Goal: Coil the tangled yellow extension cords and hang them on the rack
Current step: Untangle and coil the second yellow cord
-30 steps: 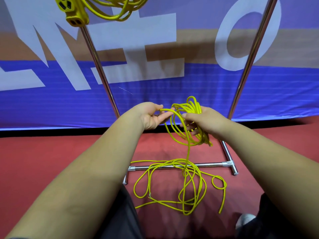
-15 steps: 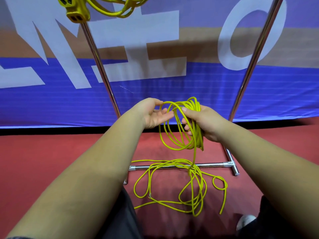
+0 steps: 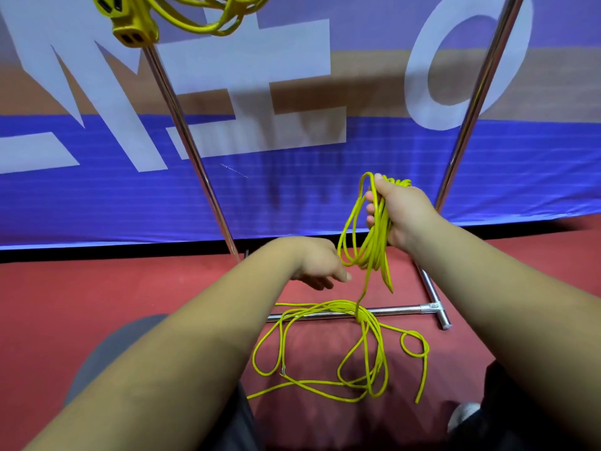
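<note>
Between the two slanted posts of the rack [image 3: 188, 141], a bundle of yellow loops [image 3: 379, 236] was gripped at its top by the right hand [image 3: 403, 213], fingers curled round it, long axis hanging downward. One strand was run down to the loose cord [image 3: 361, 320], sprawled over the base bar [image 3: 400, 309]. The left hand [image 3: 317, 265] was held just beside the loops, fingers loosely extended, nothing gripped. Open red floor [image 3: 97, 288] was seen leftward.

A blue-and-tan banner [image 3: 292, 196] with large white letters hung across the back, red flooring [image 3: 97, 288] below its black lower edge, a grey trouser knee [image 3: 107, 353] lower left, pale shoe toe [image 3: 463, 415] lower right.
</note>
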The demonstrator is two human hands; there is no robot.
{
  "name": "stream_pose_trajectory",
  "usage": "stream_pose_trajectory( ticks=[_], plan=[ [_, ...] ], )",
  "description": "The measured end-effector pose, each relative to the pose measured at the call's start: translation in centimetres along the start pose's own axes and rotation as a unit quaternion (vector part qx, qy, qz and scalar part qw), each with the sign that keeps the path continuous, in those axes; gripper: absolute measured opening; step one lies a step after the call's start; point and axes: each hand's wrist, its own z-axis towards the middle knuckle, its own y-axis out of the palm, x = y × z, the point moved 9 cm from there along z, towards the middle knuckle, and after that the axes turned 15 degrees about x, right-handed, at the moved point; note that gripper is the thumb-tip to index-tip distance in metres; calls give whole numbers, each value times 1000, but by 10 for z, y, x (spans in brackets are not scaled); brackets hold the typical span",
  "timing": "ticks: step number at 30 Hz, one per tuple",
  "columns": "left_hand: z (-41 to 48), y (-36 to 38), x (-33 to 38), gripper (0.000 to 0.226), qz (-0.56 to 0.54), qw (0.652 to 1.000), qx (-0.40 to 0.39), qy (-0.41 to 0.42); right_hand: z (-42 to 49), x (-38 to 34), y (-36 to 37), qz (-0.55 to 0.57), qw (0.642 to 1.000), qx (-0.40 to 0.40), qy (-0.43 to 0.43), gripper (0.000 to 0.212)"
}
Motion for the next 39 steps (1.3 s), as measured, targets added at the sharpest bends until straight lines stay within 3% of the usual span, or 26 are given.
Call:
stream_pose_trajectory(
  ticks=[5, 9, 12, 18, 23, 28, 31, 35, 37, 39],
  plan=[
    [-2, 30, 3, 65, 140, 987, -44, 72, 0, -8, -2, 37, 999, 0, 16, 33],
    [0, 42, 14, 41, 188, 969, -39, 157, -3, -16, -10, 64, 997, 23, 19, 30],
    [1, 47, 13, 27, 140, 977, -64, 147, -5, -22, -14, 77, 997, 20, 15, 32],
    [-16, 31, 31, 27, 16, 983, -103, 150, -7, -25, -17, 26, 999, -21, -12, 33],
    [-20, 24, 25, 32, 39, 985, -100, 134, -10, -30, -21, 22, 999, -24, -17, 21],
    [-14, 16, 25, 27, 129, 975, -52, 172, -15, -32, -14, 30, 999, -39, -14, 23],
    [-17, 12, 19, 25, 160, 977, -54, 129, -23, -35, -6, 18, 997, -77, -9, 20],
    [-2, -45, 5, 28, 164, 980, 107, 28, -39, -34, 5, -58, 987, -148, -5, 17],
    [-2, -74, 3, 45, 111, 974, 194, 27, -50, -30, 11, -90, 979, -185, -2, 17],
    [-3, -85, 4, 60, 45, 975, 212, 49, -60, -24, 16, -114, 968, -222, 9, 16]
  ],
)
